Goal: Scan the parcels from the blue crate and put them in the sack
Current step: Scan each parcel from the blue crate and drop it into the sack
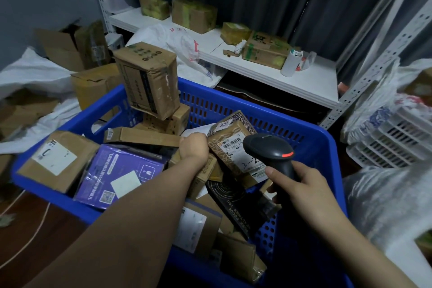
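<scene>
Firmly, the left hand (194,150) grips a patterned brown cardboard parcel (230,140), fingertips hidden behind it; the right hand (304,186) clasps a black plastic scanner (272,151).

A white metal shelf (311,82) carries several taped cardboard boxes (194,15) along its back, a white roll (289,63) standing upright towards the right, and a white sack (177,44) slumped over its left front edge (red print shows on it). Lower left, a pale cord (44,217) trails across the dark wooden floor (28,236). The blue crate (233,98) holds jumbled parcels (58,159).
</scene>
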